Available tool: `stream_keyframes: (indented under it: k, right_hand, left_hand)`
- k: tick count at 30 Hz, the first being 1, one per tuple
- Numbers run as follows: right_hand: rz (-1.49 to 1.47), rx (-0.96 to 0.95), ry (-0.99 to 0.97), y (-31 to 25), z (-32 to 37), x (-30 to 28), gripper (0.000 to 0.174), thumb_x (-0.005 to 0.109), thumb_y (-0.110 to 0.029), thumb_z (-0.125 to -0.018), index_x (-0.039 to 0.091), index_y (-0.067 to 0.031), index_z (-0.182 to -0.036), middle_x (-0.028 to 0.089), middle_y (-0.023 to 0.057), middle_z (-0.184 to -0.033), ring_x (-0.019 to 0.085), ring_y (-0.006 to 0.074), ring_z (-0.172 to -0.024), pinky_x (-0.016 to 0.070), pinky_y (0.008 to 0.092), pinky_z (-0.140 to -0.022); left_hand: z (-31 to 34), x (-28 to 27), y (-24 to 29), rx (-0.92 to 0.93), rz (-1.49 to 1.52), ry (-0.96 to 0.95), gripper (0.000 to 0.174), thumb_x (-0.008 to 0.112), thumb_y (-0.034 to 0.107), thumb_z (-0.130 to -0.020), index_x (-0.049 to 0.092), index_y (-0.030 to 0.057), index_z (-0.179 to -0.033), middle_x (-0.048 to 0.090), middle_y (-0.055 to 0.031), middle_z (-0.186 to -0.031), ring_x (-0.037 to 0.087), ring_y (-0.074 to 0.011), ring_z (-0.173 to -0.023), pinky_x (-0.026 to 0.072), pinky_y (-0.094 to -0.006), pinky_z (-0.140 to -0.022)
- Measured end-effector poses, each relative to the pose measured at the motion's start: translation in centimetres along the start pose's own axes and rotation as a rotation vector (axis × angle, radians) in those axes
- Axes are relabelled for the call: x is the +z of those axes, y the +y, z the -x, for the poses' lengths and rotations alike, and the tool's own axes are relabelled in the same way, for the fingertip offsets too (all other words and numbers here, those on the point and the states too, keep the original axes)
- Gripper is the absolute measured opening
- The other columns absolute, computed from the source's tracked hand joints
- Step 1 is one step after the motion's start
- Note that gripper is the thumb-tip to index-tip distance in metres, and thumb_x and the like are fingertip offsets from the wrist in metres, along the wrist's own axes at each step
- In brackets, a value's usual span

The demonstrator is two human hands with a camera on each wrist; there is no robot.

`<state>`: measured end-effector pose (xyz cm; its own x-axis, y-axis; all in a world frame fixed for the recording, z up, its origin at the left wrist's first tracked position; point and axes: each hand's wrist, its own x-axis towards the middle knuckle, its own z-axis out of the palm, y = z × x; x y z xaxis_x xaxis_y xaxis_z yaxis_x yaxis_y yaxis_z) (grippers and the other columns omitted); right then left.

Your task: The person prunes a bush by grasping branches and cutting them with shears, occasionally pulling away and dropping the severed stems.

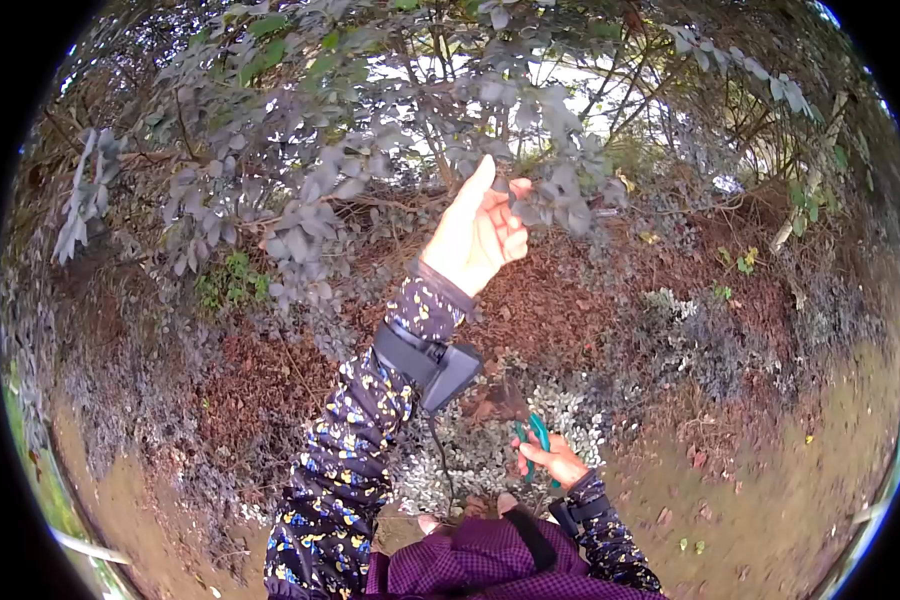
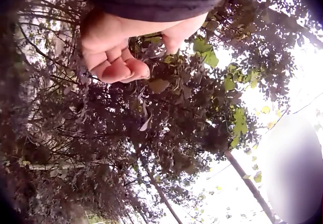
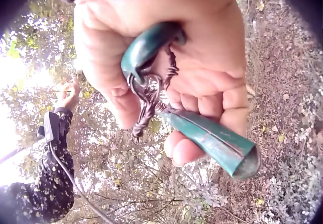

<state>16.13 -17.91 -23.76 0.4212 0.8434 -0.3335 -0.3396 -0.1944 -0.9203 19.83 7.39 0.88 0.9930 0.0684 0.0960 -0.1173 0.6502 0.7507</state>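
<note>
Raised among the grey-green leaves [image 1: 560,195] of a shrub, my left hand [image 1: 478,232] has its thumb up and apart from loosely bent fingers. In the left wrist view, the left hand [image 2: 123,52] is beside a brownish leaf [image 2: 158,85]; no grip on it shows. Low in front of the body, my right hand [image 1: 555,461] holds green-handled shears [image 1: 540,432], blades pointing away. The right wrist view shows the right hand [image 3: 202,72] curled round the green handles [image 3: 212,139], with twisted dark wire between them. The blades are hidden there.
Branches [image 1: 610,100] spread across the top and both sides. Reddish-brown leaf litter [image 1: 530,300] covers the ground beneath, with low pale-leaved plants [image 1: 460,465] near the feet [image 1: 507,502]. Bare soil [image 1: 710,510] lies at the lower right. A cable [image 3: 81,188] hangs from the left wrist device.
</note>
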Motion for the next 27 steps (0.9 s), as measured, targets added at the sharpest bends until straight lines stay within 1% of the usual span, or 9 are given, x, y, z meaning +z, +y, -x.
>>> stream_keyframes:
  k: [3, 6, 11, 16, 19, 22, 24, 26, 27]
  right_hand:
    - [-0.083, -0.043, -0.031, 0.7, -0.6, -1.0, 0.028, 0.059, -0.022, -0.088, 0.057, 0.0024, -0.102, 0.059, 0.0046, -0.077, 0.058, 0.0132, -0.069, 0.0465, 0.0287, -0.065]
    - [-0.072, -0.049, -0.045, -0.2, -1.4, -1.9, 0.026, 0.058, -0.021, -0.089, 0.056, 0.0015, -0.101, 0.057, 0.0036, -0.074, 0.057, 0.0130, -0.068, 0.0466, 0.0288, -0.064]
    - [0.034, -0.115, -0.094, -4.0, -4.0, -2.6, 0.027, 0.059, -0.024, -0.088, 0.054, -0.0003, -0.099, 0.056, 0.0031, -0.071, 0.056, 0.0126, -0.066, 0.0469, 0.0285, -0.062]
    - [0.111, -0.290, -0.115, -10.2, -9.5, -2.5, 0.030, 0.060, -0.026, -0.087, 0.053, 0.0004, -0.101, 0.056, 0.0031, -0.072, 0.056, 0.0125, -0.065, 0.0465, 0.0277, -0.063]
    - [0.119, -0.349, -0.120, -14.5, -12.6, -2.0, 0.036, 0.060, -0.029, -0.087, 0.054, 0.0014, -0.105, 0.058, 0.0047, -0.074, 0.057, 0.0133, -0.066, 0.0463, 0.0282, -0.064]
    - [0.192, -0.429, -0.143, -18.2, -15.0, -1.3, 0.024, 0.059, -0.022, -0.087, 0.055, 0.0010, -0.092, 0.058, 0.0037, -0.071, 0.055, 0.0125, -0.063, 0.0462, 0.0276, -0.062]
    - [0.346, -0.396, -0.075, -20.4, -16.1, -0.4, 0.031, 0.059, -0.032, -0.087, 0.057, -0.0011, -0.084, 0.059, 0.0042, -0.070, 0.056, 0.0130, -0.064, 0.0443, 0.0281, -0.063]
    - [0.325, -0.367, -0.009, -21.5, -16.5, 0.2, 0.042, 0.056, -0.043, -0.086, 0.060, -0.0026, -0.075, 0.061, 0.0041, -0.067, 0.055, 0.0131, -0.065, 0.0425, 0.0290, -0.065]
    - [0.415, -0.313, -0.078, -21.8, -18.1, -0.9, 0.040, 0.055, -0.041, -0.088, 0.059, -0.0043, -0.105, 0.064, 0.0055, -0.082, 0.062, 0.0152, -0.075, 0.0479, 0.0296, -0.070]
  left_hand:
    - [-1.3, -1.5, -0.8, 0.155, 0.001, -0.072, 0.033, 0.053, 0.038, -0.090, 0.057, 0.0071, -0.099, 0.054, -0.0015, -0.066, 0.048, -0.0141, -0.054, 0.0379, -0.0278, -0.053]
    - [1.3, -1.8, -2.1, 0.150, 0.110, 0.155, 0.017, 0.052, 0.022, -0.089, 0.057, 0.0079, -0.097, 0.060, -0.0055, -0.076, 0.051, -0.0149, -0.059, 0.0399, -0.0281, -0.053]
    - [6.5, -7.5, -4.3, 0.068, 0.122, 0.431, 0.016, 0.054, 0.023, -0.085, 0.055, 0.0068, -0.083, 0.053, -0.0041, -0.070, 0.044, -0.0167, -0.054, 0.0345, -0.0291, -0.051]
    - [10.5, -10.3, -3.9, 0.141, 0.125, 0.615, 0.016, 0.055, 0.021, -0.084, 0.055, 0.0050, -0.089, 0.048, -0.0023, -0.070, 0.041, -0.0150, -0.054, 0.0335, -0.0289, -0.051]
    - [11.2, -10.9, -3.5, 0.210, 0.065, 0.544, 0.017, 0.056, 0.020, -0.084, 0.055, 0.0049, -0.091, 0.048, -0.0025, -0.070, 0.041, -0.0148, -0.055, 0.0340, -0.0285, -0.052]
    - [10.6, -8.3, -2.7, 0.202, -0.079, 0.582, 0.017, 0.055, 0.022, -0.087, 0.055, 0.0057, -0.092, 0.047, -0.0020, -0.070, 0.043, -0.0148, -0.057, 0.0351, -0.0279, -0.052]
    - [10.4, -8.9, -2.4, 0.188, -0.198, 0.462, 0.017, 0.055, 0.023, -0.088, 0.054, 0.0069, -0.093, 0.051, -0.0019, -0.072, 0.048, -0.0143, -0.060, 0.0408, -0.0286, -0.055]
    - [9.8, -7.9, -2.2, 0.194, -0.232, 0.516, 0.017, 0.056, 0.022, -0.087, 0.054, 0.0069, -0.093, 0.052, -0.0021, -0.074, 0.049, -0.0138, -0.060, 0.0419, -0.0285, -0.055]
    - [9.5, -7.4, -2.2, 0.188, -0.267, 0.566, 0.016, 0.057, 0.022, -0.087, 0.054, 0.0068, -0.093, 0.053, -0.0023, -0.075, 0.050, -0.0132, -0.060, 0.0430, -0.0285, -0.055]
